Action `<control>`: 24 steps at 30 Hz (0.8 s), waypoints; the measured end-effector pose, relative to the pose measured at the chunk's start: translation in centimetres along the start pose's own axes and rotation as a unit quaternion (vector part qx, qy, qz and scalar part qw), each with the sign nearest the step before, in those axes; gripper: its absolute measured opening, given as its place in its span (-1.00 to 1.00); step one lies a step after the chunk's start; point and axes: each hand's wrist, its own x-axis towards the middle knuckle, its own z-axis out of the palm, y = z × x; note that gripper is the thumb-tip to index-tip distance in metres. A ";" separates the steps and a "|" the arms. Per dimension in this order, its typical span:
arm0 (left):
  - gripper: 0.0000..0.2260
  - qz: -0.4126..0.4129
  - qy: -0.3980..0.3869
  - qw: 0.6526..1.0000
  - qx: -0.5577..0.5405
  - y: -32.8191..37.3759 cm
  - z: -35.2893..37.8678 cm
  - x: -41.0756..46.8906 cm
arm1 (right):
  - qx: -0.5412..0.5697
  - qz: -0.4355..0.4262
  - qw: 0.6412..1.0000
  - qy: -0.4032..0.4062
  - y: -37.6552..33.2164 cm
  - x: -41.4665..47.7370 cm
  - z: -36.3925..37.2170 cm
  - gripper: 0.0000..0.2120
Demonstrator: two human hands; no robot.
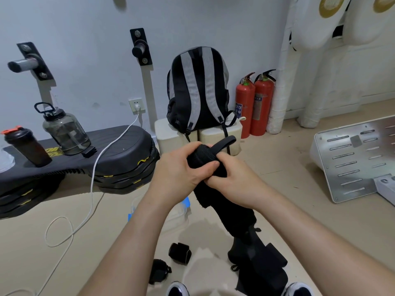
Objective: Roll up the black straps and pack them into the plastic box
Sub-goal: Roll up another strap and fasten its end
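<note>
Both my hands hold one black strap (224, 208) in mid-air at the centre of the view. Its upper end is wound into a partial roll (203, 155) with a loop sticking out to the upper right. My left hand (177, 167) wraps the roll from the left, and my right hand (233, 178) grips it from the right. The loose tail hangs down to a heap of black straps (260, 265) on the floor. Two rolled straps (179, 253) (159, 271) lie on the floor lower down. The clear plastic box (181, 212) with blue clips sits on the floor, mostly hidden behind my left forearm.
A black step platform (119, 150) at left carries a shaker bottle (27, 146) and a large water jug (64, 131). A white charging cable (92, 189) trails across the floor. A backpack (198, 88) stands on white blocks, with two fire extinguishers (254, 103) beside them. A metal plate (354, 154) lies at right.
</note>
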 end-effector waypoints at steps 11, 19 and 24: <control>-0.69 -0.003 -0.226 0.972 -0.064 -0.3 -2.0 -0.3 | 0.096 0.019 0.992 -0.079 1.0 0.2 -2.4 -0.76; -0.53 0.024 0.115 0.986 0.122 0.6 0.2 -0.1 | 0.276 0.162 0.946 0.052 -0.6 0.0 -0.5 -0.73; -0.40 0.120 0.104 0.969 0.190 0.7 3.5 -0.6 | 0.404 0.181 0.894 0.066 -0.9 0.2 -0.5 -0.74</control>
